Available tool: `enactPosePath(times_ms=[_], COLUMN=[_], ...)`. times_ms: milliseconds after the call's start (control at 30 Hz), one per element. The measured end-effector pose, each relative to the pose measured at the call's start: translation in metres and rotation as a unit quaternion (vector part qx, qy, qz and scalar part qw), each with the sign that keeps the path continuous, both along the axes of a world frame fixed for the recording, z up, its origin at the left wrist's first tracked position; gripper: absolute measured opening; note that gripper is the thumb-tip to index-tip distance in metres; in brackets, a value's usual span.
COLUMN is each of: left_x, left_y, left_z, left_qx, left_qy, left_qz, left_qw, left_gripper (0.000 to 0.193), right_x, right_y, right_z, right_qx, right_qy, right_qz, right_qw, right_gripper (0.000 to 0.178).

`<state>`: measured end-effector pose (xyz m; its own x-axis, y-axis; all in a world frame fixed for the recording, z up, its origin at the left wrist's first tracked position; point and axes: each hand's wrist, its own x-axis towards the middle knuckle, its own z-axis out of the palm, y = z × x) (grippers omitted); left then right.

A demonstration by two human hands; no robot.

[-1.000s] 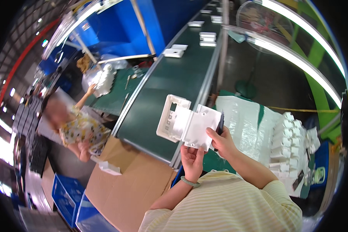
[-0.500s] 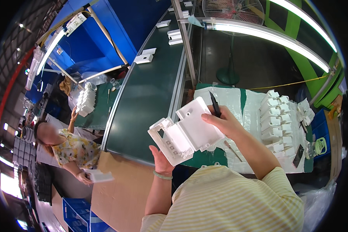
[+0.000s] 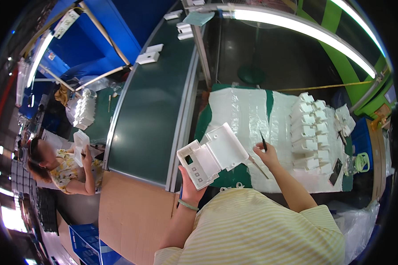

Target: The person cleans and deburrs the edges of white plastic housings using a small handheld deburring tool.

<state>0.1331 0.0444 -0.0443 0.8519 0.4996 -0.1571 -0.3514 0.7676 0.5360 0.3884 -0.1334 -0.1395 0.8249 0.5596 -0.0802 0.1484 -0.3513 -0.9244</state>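
Note:
My left hand (image 3: 192,187), with a pale green bangle at the wrist, holds a white plastic housing (image 3: 225,148) by its lower left part. The housing is opened out in two joined halves; one has a dark square opening and a row of small square holes. My right hand (image 3: 268,156) is apart from it to the right, over the covered worktable. Its fingers are closed round a slim black pointed tool (image 3: 264,140), tip upward. Beneath the right hand, a thin long tool (image 3: 258,167) lies on the white sheeting (image 3: 239,110).
Stacked white housings (image 3: 308,132) stand on the table's right, near a dark phone (image 3: 336,171) and a bottle with a green handle (image 3: 362,162). Left runs a green conveyor (image 3: 148,115) carrying white parts (image 3: 148,57). Beyond it, a co-worker (image 3: 70,172) holds a white part.
My right hand has let go of the housing and moved away rightward and down, still with the black tool. The left hand keeps the housing. The co-worker has raised a white part.

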Motion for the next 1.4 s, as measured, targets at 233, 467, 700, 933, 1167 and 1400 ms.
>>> enactPosePath(times_ms=[233,467,700,933,1167,1400], left_x=[0.018,0.005,0.006,0.012,0.019,0.015], left_y=[-0.02,-0.001,-0.002,-0.007,-0.008,-0.006], left_z=[-0.086,-0.153,-0.162,-0.165,-0.147,-0.145], left_qx=[-0.063,-0.032,0.058,0.088,0.086,0.091], left_qy=[0.22,0.337,0.401,0.424,0.443,0.456], left_qz=[0.002,0.037,0.083,0.089,0.074,0.055], left_qw=[0.974,0.94,0.911,0.897,0.889,0.884], left_gripper=[0.076,0.078,0.082,0.084,0.082,0.086], right_x=[-0.018,-0.027,-0.041,-0.073,-0.068,-0.067], right_y=[-0.048,-0.054,-0.035,0.008,0.042,0.034], right_z=[-0.051,-0.065,-0.021,-0.019,-0.029,-0.029], right_qx=[-0.15,-0.227,-0.126,-0.098,-0.194,-0.223], right_qy=[0.001,-0.09,0.069,0.203,0.024,0.079], right_qz=[-0.066,0.027,0.068,0.22,0.273,0.276], right_qw=[0.986,0.969,0.987,0.949,0.942,0.932], right_gripper=[0.05,0.024,0.019,0.043,0.031,0.027])
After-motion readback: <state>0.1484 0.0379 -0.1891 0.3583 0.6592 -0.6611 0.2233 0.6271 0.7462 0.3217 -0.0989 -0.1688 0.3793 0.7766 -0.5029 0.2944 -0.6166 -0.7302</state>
